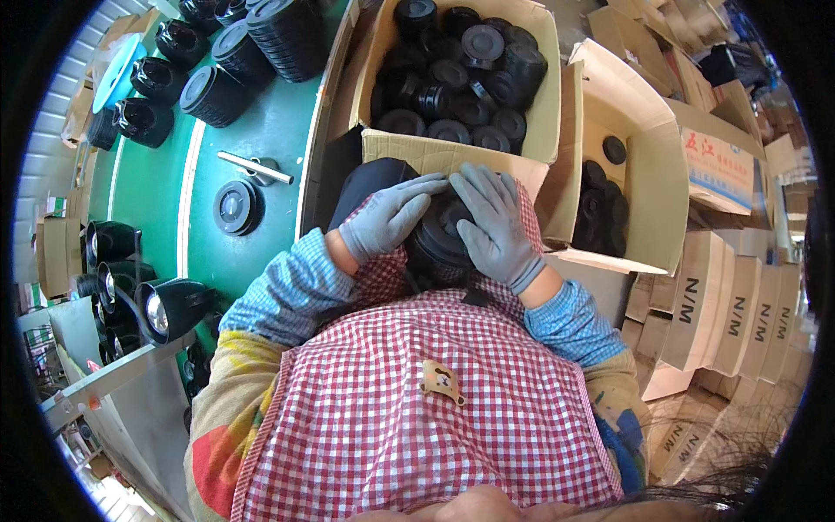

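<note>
A black round housing with a ridged rim (437,246) sits in my lap, between my two grey-gloved hands. My left hand (383,217) lies against its left side, fingers stretched out and close together. Over its right side is my right hand (497,228), fingers stretched flat and thumb apart, touching the top. The fingertips of both hands nearly meet at the far side. Much of the housing is hidden under the gloves and in the folds of my checked apron (417,383).
Ahead stands a carton (457,150) full of black round parts; a second carton (654,187) holds fewer. The green workbench (270,113) at left carries a black disc (237,207), a metal tube (254,166), stacked lids (283,39) and glossy black housings (143,122). Closed cartons (696,300) stand at right.
</note>
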`<move>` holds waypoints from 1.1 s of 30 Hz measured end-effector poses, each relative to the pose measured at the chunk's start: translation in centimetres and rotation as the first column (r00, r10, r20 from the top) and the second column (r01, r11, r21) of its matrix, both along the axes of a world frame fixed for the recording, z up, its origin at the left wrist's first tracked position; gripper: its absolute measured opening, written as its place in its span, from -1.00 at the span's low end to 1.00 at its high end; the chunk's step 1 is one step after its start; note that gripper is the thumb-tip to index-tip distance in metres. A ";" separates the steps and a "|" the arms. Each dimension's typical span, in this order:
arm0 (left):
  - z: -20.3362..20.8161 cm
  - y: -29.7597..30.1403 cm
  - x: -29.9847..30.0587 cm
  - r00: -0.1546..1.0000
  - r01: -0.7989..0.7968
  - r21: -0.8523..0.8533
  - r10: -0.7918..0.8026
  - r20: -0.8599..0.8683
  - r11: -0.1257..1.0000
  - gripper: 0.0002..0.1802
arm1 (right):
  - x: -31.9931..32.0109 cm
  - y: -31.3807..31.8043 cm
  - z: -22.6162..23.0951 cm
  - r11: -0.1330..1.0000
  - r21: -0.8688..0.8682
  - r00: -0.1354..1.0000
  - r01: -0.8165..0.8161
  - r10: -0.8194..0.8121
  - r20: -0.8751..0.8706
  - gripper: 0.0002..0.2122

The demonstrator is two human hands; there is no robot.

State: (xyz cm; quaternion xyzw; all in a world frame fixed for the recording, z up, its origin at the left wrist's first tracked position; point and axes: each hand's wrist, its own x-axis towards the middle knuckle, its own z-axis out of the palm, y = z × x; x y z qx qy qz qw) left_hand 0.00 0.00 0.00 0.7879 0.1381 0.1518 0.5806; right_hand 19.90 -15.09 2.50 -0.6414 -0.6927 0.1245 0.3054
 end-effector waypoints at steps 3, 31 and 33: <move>2.0 -1.2 -1.1 0.994 -0.066 0.322 0.092 -0.065 0.945 -0.48 | 2.0 1.9 -1.6 0.999 -0.036 0.999 -0.032 0.031 -0.017 -0.45; -4.4 4.1 8.3 0.888 0.353 -0.090 -0.364 -0.281 0.931 -0.64 | 2.8 4.1 -0.6 0.793 -0.171 0.806 -0.585 0.591 -0.017 -0.18; 0.3 4.6 11.4 0.905 0.217 0.273 -0.089 -0.415 0.937 -0.56 | -2.7 4.7 1.7 0.784 0.006 0.763 -0.621 0.602 0.234 -0.29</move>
